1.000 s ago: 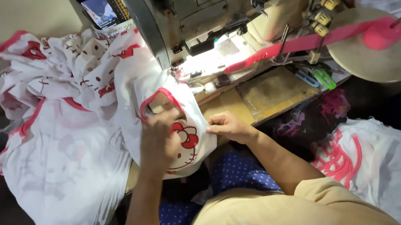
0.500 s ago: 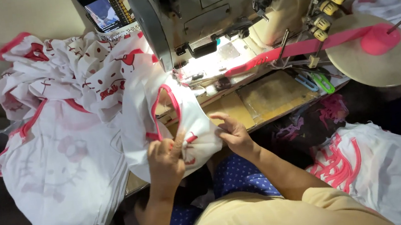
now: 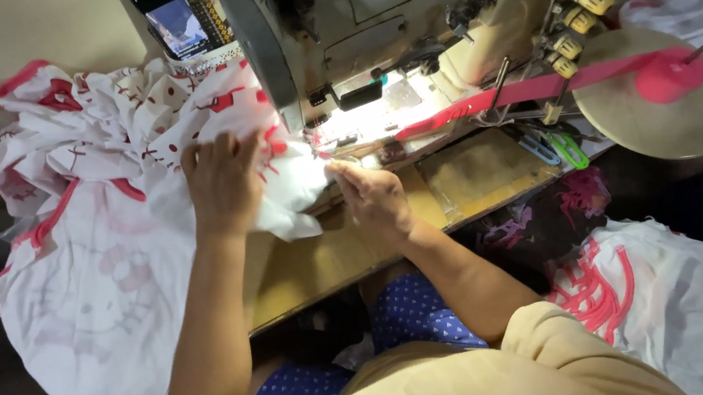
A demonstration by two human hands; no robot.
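Observation:
My left hand (image 3: 222,181) lies flat, fingers spread, on a white garment piece with red trim (image 3: 285,192), pressing it onto the wooden sewing table (image 3: 323,258). My right hand (image 3: 368,191) pinches the edge of the same piece close to the lit needle area (image 3: 361,126) of the grey sewing machine (image 3: 374,9). A pink binding tape (image 3: 524,89) runs from a pink roll (image 3: 664,74) on a round metal disc (image 3: 654,101) toward the needle.
A heap of white and red printed garments (image 3: 93,253) covers the table's left side. A phone (image 3: 173,24) stands behind the machine. Blue and green snips (image 3: 553,148) lie on the table right. More white and pink pieces (image 3: 672,302) lie lower right.
Both hands were holding the garment piece up above my lap; they have moved it up onto the table and under the machine, and the left hand has flattened on it.

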